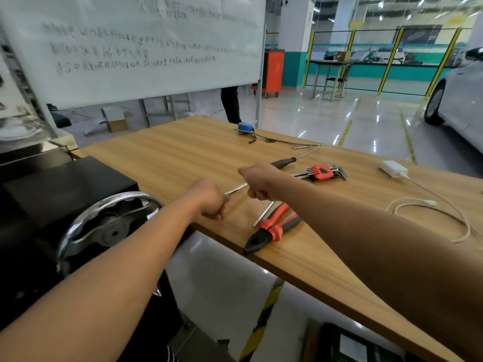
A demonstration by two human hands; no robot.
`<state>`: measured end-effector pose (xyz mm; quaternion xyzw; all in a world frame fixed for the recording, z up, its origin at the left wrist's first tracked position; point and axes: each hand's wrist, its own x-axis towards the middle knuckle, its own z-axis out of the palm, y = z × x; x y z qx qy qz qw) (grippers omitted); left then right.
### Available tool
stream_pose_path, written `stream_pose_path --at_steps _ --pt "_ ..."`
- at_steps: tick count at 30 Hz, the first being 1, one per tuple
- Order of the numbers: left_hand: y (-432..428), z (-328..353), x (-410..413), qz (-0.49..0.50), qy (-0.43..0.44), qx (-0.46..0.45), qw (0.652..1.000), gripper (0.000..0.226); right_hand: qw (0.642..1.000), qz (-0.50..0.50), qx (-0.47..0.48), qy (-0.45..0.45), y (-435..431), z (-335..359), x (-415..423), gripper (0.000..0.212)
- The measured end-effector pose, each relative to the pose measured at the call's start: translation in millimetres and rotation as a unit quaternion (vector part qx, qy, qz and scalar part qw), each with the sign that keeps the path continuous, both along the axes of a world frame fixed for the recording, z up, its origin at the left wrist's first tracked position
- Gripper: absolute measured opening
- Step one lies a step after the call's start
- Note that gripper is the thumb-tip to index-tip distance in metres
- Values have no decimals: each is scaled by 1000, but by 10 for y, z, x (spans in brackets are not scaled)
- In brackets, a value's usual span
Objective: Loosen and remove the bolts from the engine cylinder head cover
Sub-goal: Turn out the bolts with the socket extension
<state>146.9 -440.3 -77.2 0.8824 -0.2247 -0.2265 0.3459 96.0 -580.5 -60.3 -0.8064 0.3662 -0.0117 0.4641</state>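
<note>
Over the wooden table [162,155], my right hand [258,184] grips a long tool [236,188] around its middle. The tool's dark handle [283,162] sticks out behind the hand, and its thin metal shaft points left. My left hand [209,198] has its fingers curled at the shaft's tip and seems to pinch it. The contact itself is hidden. No bolts or cylinder head cover can be made out. A black machine block [52,184] with a chrome handwheel [104,220] stands at the left.
A bare metal rod [264,213], orange-handled pliers [273,227] at the table's near edge and a red hex key set [322,172] lie near my right hand. Farther off are a blue tape measure [245,127] and a white charger [393,169] with its cable [444,212]. A whiteboard [146,48] stands behind the table, with a white car [460,100] at the right.
</note>
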Motion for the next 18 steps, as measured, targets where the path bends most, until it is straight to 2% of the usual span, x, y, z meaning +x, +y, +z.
stream_pose_path --at_steps 1,3,7,8,9,10,11,12,13,15,18 --pt "88 42 1 18 53 -46 997 15 998 -7 51 24 58 25 31 38" --pt "224 94 -25 28 85 -88 992 12 990 -7 120 73 165 23 91 44" --pt "366 55 -161 6 38 -77 996 16 975 -53 209 60 259 -125 180 34" --pt "385 29 -191 -11 17 -57 998 20 981 -56 182 47 231 -172 171 31" --pt "399 4 -210 -29 -9 -29 999 24 992 -43 111 34 160 -237 167 29" --pt "404 -25 -220 -46 -44 7 998 28 1000 -18 -3 25 61 -303 157 26" --pt "403 -49 -233 -61 -86 47 993 30 990 7 -140 22 -42 -347 125 21" --pt "395 -64 -250 -72 -129 84 986 30 963 19 -267 20 -143 -367 73 15" --pt "384 -84 -267 -79 -159 108 978 27 939 26 -343 17 -231 -370 15 11" --pt "359 -151 -268 -85 -179 126 972 25 917 72 -392 8 -397 -378 -39 25" --pt "343 -217 -249 -85 -183 127 971 26 933 188 -305 21 -500 -358 1 42"
